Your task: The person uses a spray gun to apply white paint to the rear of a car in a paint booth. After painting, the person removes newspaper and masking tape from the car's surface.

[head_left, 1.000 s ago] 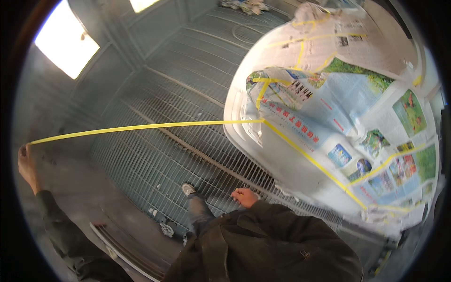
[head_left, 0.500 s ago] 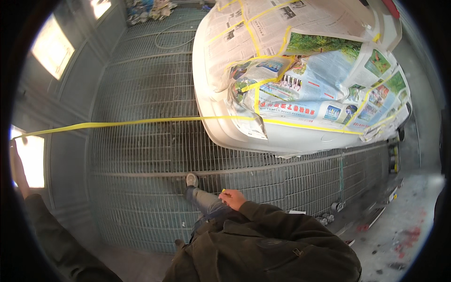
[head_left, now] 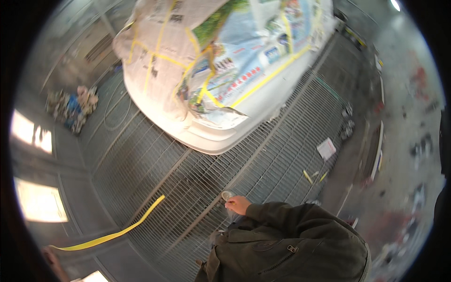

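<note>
The left hand (head_left: 49,256) pinches one end of the yellow masking tape (head_left: 112,230), a light, limp, sticky strip best held at its ends, while the right hand (head_left: 238,205) closes around a small tape roll (head_left: 227,195).

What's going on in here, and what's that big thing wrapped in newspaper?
A person in a dark jacket stands on a metal grate floor beside a large white body, masked with newspaper and yellow tape. The right hand holds what looks like a tape roll. The left hand, at the lower left edge, holds one end of a loose yellow tape strip.
</note>
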The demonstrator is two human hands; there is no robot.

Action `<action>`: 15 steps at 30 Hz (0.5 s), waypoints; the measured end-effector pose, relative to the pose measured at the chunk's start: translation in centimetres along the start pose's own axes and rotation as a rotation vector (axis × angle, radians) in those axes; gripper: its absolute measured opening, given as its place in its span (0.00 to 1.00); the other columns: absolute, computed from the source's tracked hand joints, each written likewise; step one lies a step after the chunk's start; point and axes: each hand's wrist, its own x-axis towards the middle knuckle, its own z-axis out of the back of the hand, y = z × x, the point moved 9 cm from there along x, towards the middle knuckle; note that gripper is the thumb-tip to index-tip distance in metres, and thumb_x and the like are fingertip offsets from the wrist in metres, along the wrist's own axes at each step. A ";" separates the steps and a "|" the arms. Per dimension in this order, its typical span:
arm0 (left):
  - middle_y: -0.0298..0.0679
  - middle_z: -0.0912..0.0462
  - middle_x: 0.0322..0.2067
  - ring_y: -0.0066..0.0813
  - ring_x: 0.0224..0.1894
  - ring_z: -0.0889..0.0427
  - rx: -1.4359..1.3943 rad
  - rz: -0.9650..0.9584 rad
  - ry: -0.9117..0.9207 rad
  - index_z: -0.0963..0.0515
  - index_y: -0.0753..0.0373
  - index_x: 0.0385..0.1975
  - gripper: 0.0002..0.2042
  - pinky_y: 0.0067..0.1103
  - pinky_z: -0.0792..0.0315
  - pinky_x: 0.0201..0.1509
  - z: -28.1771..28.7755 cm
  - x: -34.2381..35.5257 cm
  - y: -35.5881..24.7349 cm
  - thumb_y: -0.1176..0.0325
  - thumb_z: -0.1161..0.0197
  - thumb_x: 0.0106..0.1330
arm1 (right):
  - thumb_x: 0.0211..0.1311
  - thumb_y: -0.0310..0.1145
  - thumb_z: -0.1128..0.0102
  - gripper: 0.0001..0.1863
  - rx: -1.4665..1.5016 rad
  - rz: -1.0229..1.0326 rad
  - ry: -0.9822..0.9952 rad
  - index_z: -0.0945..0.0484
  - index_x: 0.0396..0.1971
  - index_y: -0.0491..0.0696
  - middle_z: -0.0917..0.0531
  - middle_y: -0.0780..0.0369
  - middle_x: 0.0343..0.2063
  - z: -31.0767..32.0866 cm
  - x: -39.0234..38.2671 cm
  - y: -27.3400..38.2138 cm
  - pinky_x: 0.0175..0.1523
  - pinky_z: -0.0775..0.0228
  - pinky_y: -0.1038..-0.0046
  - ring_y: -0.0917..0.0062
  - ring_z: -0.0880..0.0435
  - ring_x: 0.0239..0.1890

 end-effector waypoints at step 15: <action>0.45 0.15 0.22 0.33 0.24 0.16 -0.695 -0.805 0.792 0.16 0.67 0.28 0.09 0.24 0.25 0.31 -14.2 -23.6 -35.3 0.66 0.32 0.53 | 0.65 0.44 0.39 0.17 0.446 -0.105 -0.625 0.15 0.35 0.44 0.14 0.61 0.27 -11.1 -22.0 -6.2 0.40 0.25 0.67 0.73 0.16 0.31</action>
